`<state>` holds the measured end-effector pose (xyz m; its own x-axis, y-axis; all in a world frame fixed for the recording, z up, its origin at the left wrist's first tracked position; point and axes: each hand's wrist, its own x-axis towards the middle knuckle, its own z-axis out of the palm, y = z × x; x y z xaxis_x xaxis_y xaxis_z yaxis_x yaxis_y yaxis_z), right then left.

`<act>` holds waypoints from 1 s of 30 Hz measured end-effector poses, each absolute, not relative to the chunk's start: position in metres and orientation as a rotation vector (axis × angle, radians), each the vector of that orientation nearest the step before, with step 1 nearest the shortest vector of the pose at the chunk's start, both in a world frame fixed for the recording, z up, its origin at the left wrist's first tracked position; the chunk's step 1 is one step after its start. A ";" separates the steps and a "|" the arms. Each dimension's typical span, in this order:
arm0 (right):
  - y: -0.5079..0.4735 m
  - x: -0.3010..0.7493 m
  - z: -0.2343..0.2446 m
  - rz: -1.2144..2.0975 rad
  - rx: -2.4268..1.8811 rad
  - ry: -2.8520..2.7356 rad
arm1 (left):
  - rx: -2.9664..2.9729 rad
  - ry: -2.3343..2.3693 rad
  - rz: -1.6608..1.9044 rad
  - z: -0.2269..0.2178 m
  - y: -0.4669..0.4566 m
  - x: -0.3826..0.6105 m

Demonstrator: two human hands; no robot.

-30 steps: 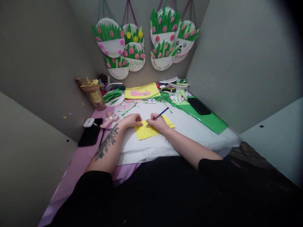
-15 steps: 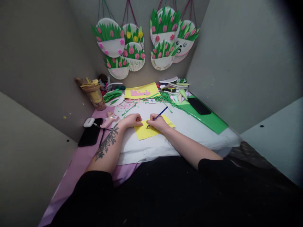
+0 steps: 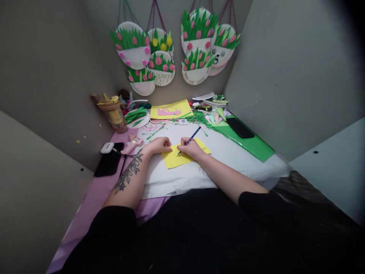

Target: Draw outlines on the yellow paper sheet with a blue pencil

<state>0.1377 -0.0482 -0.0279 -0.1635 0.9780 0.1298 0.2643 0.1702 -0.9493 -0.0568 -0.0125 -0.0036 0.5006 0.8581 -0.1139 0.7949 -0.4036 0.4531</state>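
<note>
The right hand (image 3: 190, 148) grips a pencil (image 3: 195, 132) low, likely for control, over yellow paper (image 3: 178, 161) on a white sheet (image 3: 222, 161). The left hand (image 3: 159, 145), curled at the paper's left edge, probably steadies it; whether it pinches, I cannot tell.

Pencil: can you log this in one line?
left hand: thumb at yellow paper | right hand: gripping blue pencil, tip at paper | phone: lying on green sheet

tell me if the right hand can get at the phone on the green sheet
Probably yes: nothing tall seems to stand between the right hand and the phone, though it may need to drop its pencil first.
</note>
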 end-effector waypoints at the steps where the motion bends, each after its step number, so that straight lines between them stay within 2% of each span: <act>1: -0.048 0.138 -0.028 1.050 -1.219 -1.590 | 2.297 1.363 0.189 -0.004 -0.012 -0.057; 30: -0.046 0.139 -0.029 1.030 -1.176 -1.612 | 2.291 1.364 0.196 -0.005 -0.012 -0.058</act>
<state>0.1392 -0.0462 -0.0286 -0.1789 0.9689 0.1707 0.2524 0.2129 -0.9439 -0.0579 -0.0115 -0.0053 0.4974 0.8603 -0.1114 0.7944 -0.4001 0.4570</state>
